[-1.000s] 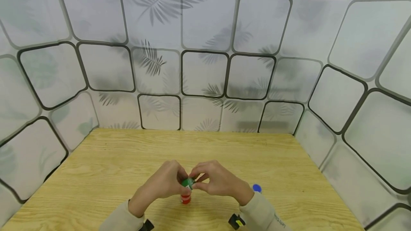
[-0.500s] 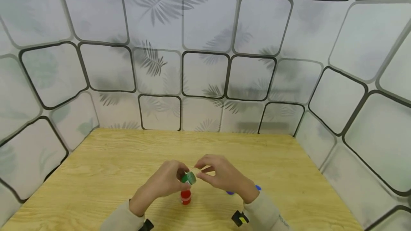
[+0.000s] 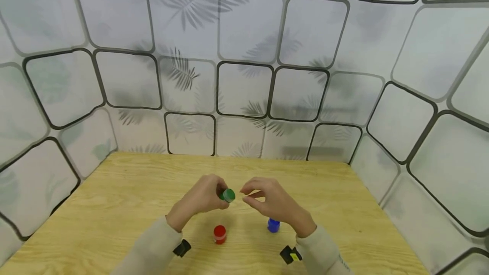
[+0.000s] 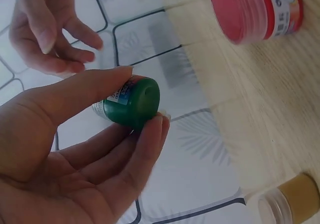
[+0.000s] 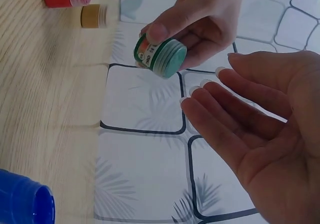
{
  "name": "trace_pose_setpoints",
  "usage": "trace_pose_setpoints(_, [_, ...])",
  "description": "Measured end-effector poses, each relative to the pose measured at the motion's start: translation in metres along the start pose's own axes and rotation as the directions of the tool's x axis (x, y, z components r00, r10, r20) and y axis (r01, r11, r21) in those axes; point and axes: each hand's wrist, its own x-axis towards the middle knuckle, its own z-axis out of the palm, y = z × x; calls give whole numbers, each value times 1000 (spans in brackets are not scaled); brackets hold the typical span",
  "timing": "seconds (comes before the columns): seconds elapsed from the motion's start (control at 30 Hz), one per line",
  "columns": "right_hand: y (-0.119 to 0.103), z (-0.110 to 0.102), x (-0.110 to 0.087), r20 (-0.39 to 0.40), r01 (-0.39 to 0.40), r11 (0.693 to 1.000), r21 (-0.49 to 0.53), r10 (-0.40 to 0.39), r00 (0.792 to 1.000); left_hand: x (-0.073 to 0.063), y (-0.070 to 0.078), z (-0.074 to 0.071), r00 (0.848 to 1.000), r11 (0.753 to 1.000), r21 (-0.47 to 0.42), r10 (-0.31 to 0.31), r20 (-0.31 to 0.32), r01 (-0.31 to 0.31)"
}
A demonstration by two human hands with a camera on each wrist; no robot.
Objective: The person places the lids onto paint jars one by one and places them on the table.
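My left hand (image 3: 204, 194) pinches a small green paint jar (image 4: 137, 101) between thumb and fingertips, tilted on its side above the table. Its clear ridged lid (image 5: 171, 58) faces my right hand. Apart from the jar, to its right, my right hand (image 3: 273, 198) hovers with relaxed, slightly bent fingers; in the right wrist view its palm (image 5: 280, 149) holds nothing. A red paint jar (image 3: 219, 234) stands on the table below and between the hands. Below the right hand stands a blue jar (image 3: 273, 225), its top partly hidden in the head view.
A yellow-brown jar (image 4: 299, 198) stands on the table, seen in both wrist views; the left hand hides most or all of it in the head view. The wooden table (image 3: 153, 173) meets patterned curtains (image 3: 244, 88) at its back and sides.
My right fingers have left the green jar's lid and drawn off to the right. The left hand has lifted the jar up and away from the red jar. The blue jar shows more fully.
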Motion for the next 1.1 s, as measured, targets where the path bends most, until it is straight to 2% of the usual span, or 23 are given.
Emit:
trace_pose_setpoints(0.23, [2, -4, -1, -16, 9, 1000, 12, -9, 1000, 26, -8, 4, 997, 995, 52, -83, 5, 83])
trace_pose_setpoints(0.47, [5, -5, -3, -19, 8, 1000, 27, -8, 1000, 48, -20, 7, 985, 981, 92, -172, 5, 171])
trace_pose_setpoints(0.67, [7, -6, -3, -19, 18, 1000, 15, -17, 1000, 59, -26, 12, 975, 965, 152, -221, 34, 213])
trace_pose_setpoints(0.93, [8, -12, -5, -11, -2, 1000, -13, 2, 1000, 67, -28, 19, 945, 929, 222, -319, 71, 297])
trace_pose_setpoints(1.1, [9, -15, -7, -19, -1, 999, -37, 0, 1000, 72, -32, 24, 932, 917, 219, -356, 66, 335])
